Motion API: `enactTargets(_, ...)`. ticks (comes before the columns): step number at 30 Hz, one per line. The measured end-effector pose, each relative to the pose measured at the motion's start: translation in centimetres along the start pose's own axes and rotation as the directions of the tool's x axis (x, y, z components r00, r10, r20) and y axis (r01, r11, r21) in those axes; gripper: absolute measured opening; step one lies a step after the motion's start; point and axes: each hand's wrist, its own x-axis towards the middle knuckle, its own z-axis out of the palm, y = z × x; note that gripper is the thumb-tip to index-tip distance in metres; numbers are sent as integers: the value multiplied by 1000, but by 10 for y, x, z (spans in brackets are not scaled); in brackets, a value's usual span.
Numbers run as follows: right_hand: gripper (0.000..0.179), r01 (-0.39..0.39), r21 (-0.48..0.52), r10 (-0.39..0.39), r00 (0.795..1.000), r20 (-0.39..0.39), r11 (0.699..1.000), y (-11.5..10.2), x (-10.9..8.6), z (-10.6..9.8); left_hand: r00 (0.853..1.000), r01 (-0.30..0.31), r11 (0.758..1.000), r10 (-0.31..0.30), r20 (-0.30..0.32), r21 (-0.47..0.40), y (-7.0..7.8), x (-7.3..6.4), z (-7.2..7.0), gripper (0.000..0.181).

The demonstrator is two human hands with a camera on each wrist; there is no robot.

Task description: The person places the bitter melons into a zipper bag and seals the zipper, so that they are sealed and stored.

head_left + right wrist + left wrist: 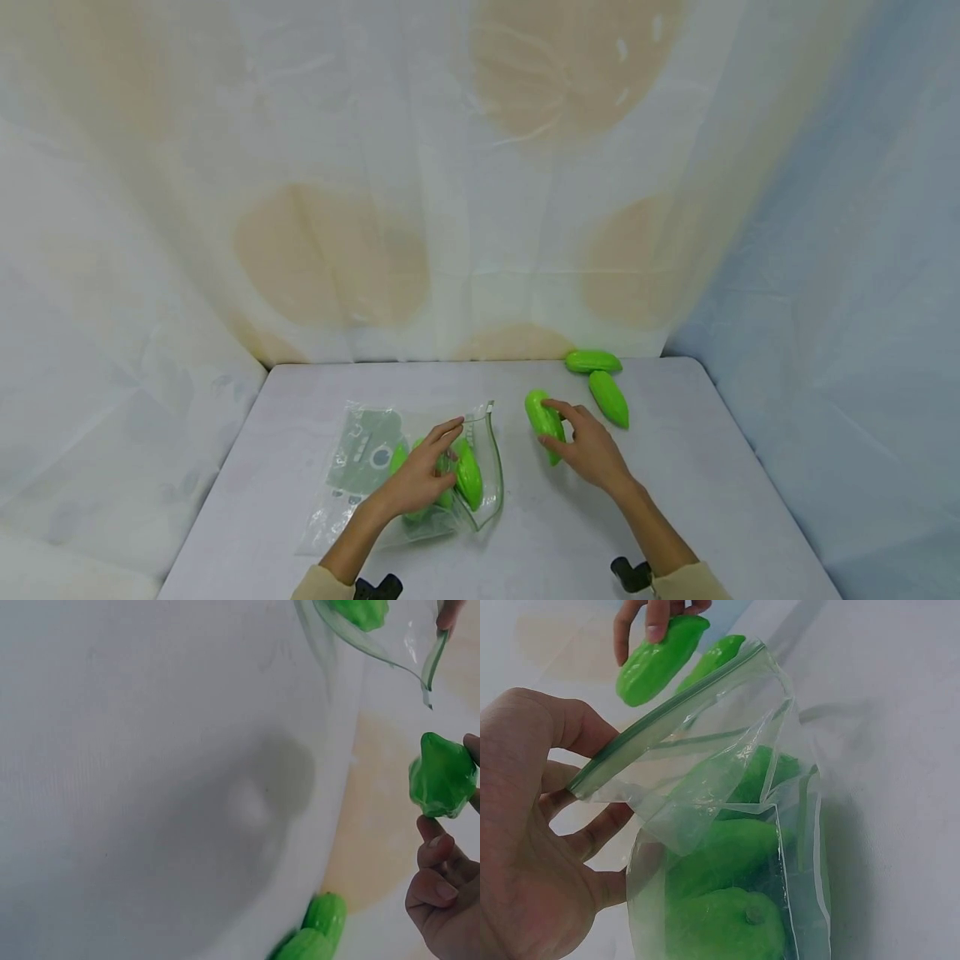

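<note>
A clear zip bag (352, 508) lies on the left of the table with several glossy green vegetables (727, 855) inside, elongated and ribbed like cucumbers. My left hand (416, 479) is over the bag and pinches its green zip edge (667, 720), so the mouth gapes towards the right. Between thumb and fingers, my right hand (592, 446) holds another green vegetable (545, 421), raised over the table to the right of the bag mouth. In the right wrist view this held vegetable (442, 776) shows end-on, lumpy and pointed.
Two more green vegetables, one lying crosswise (592, 361) at the table's back edge and one slanted (609, 400), are behind my right hand. The pale table (720, 508) meets a patterned curtain (450, 167) at its back, with cloth hanging on both sides.
</note>
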Motion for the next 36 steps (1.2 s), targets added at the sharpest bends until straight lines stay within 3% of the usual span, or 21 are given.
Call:
enactTargets(24,60,39,82,-48,994,103,996,-21,-14,20,1000,6,1000,-6,-1,-20,-2,-2,0,75)
enactTargets(36,59,100,114,-118,979,167,988,-27,-17,33,1000,-7,1000,7,5,-16,-7,-3,0,75)
